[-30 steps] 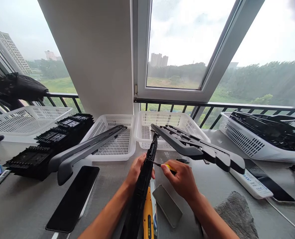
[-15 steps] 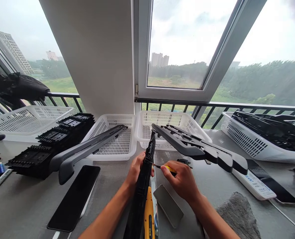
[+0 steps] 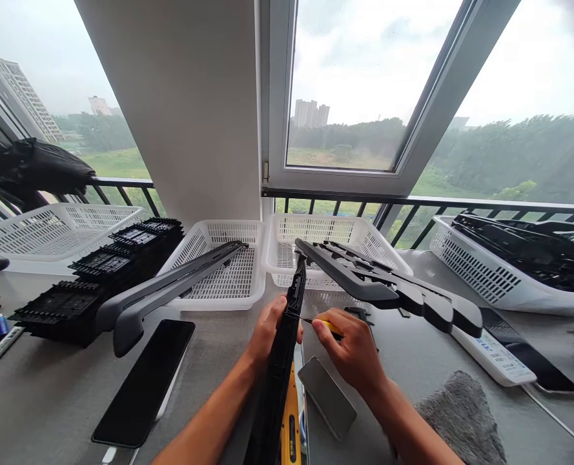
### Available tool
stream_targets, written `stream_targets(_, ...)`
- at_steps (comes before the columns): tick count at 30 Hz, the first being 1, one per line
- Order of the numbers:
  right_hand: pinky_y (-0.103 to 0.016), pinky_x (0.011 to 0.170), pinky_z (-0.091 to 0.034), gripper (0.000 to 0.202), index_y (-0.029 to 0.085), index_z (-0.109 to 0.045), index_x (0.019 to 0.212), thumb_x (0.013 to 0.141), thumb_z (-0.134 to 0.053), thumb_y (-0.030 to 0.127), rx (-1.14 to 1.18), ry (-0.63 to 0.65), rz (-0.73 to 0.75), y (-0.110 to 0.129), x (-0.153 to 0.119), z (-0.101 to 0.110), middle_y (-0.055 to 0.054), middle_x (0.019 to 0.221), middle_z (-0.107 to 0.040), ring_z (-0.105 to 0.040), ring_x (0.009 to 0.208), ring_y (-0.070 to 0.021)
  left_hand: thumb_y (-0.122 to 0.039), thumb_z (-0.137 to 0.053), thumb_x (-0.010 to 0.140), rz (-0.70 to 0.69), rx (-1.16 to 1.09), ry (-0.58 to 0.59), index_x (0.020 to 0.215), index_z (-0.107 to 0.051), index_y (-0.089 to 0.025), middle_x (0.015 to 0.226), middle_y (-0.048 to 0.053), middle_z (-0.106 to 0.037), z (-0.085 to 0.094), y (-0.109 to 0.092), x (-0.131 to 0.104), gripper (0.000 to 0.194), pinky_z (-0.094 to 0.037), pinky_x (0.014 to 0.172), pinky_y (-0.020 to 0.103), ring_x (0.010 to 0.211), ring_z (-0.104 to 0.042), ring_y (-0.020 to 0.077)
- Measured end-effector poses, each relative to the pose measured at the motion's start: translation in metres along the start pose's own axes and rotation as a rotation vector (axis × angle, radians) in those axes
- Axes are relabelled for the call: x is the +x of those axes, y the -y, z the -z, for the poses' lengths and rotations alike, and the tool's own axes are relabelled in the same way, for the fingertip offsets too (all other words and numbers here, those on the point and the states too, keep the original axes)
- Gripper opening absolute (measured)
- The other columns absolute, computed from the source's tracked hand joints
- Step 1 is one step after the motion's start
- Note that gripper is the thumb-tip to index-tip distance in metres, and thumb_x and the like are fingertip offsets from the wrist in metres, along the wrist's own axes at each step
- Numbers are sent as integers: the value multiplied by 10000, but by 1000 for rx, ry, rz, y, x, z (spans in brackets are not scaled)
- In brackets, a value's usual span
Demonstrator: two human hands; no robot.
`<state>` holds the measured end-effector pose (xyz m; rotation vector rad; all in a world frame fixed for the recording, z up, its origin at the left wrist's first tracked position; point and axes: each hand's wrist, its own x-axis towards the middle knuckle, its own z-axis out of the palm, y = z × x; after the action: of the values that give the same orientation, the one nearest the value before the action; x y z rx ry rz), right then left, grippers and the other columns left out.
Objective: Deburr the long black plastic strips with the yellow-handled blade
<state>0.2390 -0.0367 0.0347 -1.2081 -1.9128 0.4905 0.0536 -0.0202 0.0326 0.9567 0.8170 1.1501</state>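
My left hand (image 3: 268,328) is closed round a long black plastic strip (image 3: 283,342), which points away from me and slopes down toward the lower edge of the view. In my right hand (image 3: 349,345) is a thin tool with a yellow handle (image 3: 332,328); its dark tip touches or nearly touches the strip's right side beside my left fingers. Beneath the strip lies a yellow tool (image 3: 291,420), partly covered by it. A grey rectangular object (image 3: 327,397) rests on the table below my right hand.
White baskets (image 3: 219,305) stand at the back, two with long grey handles (image 3: 349,278) leaning out. Stacked black parts (image 3: 105,261) and a phone (image 3: 144,384) lie left. To the right are a power strip (image 3: 497,357), a grey cloth (image 3: 463,416) and a full basket (image 3: 490,278).
The black strip's far end has shifted slightly to the right, and my left hand has moved a little with it. My right hand keeps its hold on the tool.
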Motion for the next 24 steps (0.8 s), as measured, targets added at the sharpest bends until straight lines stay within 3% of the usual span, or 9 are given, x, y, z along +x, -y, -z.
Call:
stream_targets(6, -278, 656, -404, 443, 219, -728, 782, 1087, -539, 479, 2, -12, -29, -2, 1, 3, -13, 729, -711, -626, 667, -165, -760, -607, 939, 53, -24, 7, 859, -594, -225, 523, -11, -620, 3, -2, 0, 541, -351, 431, 238, 407, -447, 121)
stream_targets(12, -291, 705, -428, 346, 220, -734, 788, 1028, -608, 437, -45, 17, -9, -6, 3, 6, -16, 763, -726, -653, 716, -175, -752, -617, 937, 59, -35, -28, 970, -622, -219, 548, 2, -671, 2, -3, -1, 535, -366, 445, 242, 411, -482, 134)
stream_targets(18, -311, 768, -452, 390, 229, -771, 883, 1051, -604, 539, -76, -59, -101, -13, 5, 7, -40, 862, -759, -689, 813, -212, -846, -548, 928, 97, 20, 37, 1192, -714, -138, 555, 37, -699, 4, 2, -4, 773, -396, 479, 261, 451, -516, 162)
stream_targets(24, -308, 725, -437, 397, 238, -754, 812, 1025, -632, 550, -130, -49, -147, -16, 8, 13, -40, 829, -764, -685, 763, -212, -826, -455, 968, 121, 85, 30, 1161, -765, -109, 496, 27, -640, 1, 2, -5, 804, -417, 500, 277, 457, -522, 175)
